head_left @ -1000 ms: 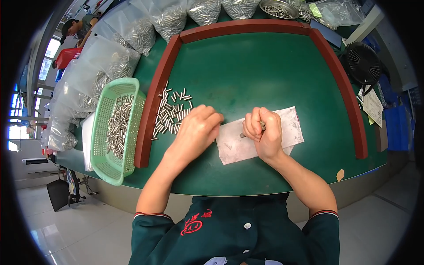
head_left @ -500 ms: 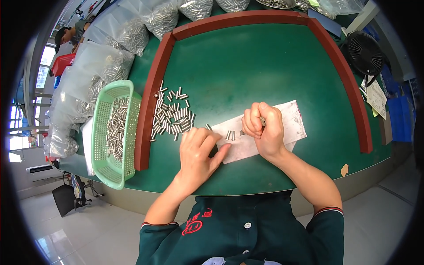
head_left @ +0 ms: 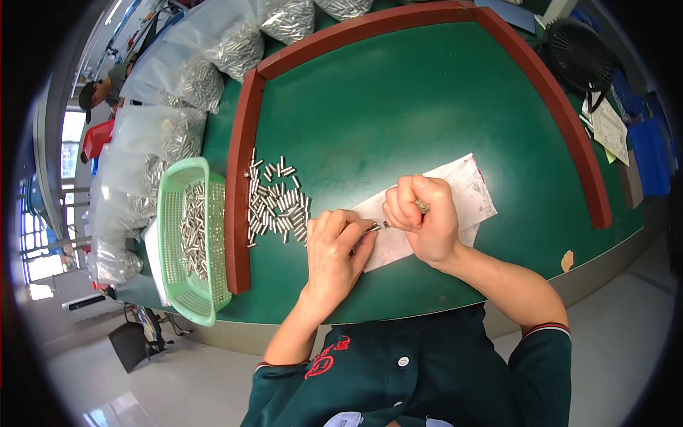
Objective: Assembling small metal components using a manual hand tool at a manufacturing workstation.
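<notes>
My left hand [head_left: 333, 249] is closed in a pinch over the left part of a stained white cloth [head_left: 466, 188]. Small shiny metal pins [head_left: 375, 227] show between its thumb and fingertips; how many is hidden. My right hand [head_left: 429, 219] is a fist above the cloth, wrapped round something mostly covered by the fingers. Only a greyish, rough-looking bit [head_left: 422, 206] shows at the top of the fist, and a small dark tip [head_left: 385, 224] points toward the pins. Left of my left hand lies a loose heap of short metal pins [head_left: 279, 205] on the green tabletop.
A red-brown raised border [head_left: 242, 185] frames the work area. Outside it on the left stands a pale green plastic basket [head_left: 213, 249] of pins, with clear bags [head_left: 199, 82] of metal pins behind. A black fan [head_left: 578, 58] stands far right. Another person [head_left: 107, 89] is at upper left.
My left hand has moved right and its thumb and fingers have closed on pins that lay on the cloth. The right fist stays over the cloth. The whole view has shifted slightly.
</notes>
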Demonstrator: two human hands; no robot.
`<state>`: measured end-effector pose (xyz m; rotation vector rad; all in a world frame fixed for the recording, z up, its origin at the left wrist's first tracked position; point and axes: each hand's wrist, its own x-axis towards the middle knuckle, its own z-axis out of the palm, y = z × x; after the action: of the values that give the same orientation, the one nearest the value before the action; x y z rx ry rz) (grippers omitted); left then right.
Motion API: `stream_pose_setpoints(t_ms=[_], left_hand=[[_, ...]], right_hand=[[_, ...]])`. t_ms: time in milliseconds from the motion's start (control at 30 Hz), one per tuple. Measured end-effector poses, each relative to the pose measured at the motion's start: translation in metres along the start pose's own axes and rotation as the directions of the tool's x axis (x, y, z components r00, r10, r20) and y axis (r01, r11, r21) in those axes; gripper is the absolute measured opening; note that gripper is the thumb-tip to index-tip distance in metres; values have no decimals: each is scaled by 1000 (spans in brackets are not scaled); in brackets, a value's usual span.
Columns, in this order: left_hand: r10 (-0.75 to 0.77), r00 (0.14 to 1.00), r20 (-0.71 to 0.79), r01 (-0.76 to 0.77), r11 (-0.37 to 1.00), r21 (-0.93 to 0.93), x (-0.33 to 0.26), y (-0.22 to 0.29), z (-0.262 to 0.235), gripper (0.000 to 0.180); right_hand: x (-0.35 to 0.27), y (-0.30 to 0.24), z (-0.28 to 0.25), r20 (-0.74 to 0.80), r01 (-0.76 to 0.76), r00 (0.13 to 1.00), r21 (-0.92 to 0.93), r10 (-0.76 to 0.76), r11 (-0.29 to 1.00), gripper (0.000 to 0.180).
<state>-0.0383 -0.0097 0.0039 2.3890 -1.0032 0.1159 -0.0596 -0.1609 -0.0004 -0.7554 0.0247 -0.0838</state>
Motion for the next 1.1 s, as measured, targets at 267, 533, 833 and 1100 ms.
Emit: stream_pose_setpoints(t_ms=[267,533,833,1100], left_hand=[[-15,1000,-8,15,1000,3,-3,1,4,18],[-27,999,-30,27,1000,-12,-5,-2,6,18],[-43,999,-34,42,999,-15,-4,-2,7,17],[-45,998,-45,44,999,-28,-5,-2,7,17]], right_hand=[[4,4,-6,-26,-19,999,16,19,1000,38],[3,6,-5,-39,-52,998,37,53,998,38],[3,9,-5,-28,-69,997,58,71,996,38],[3,9,-4,-27,-69,997,59,70,996,39]])
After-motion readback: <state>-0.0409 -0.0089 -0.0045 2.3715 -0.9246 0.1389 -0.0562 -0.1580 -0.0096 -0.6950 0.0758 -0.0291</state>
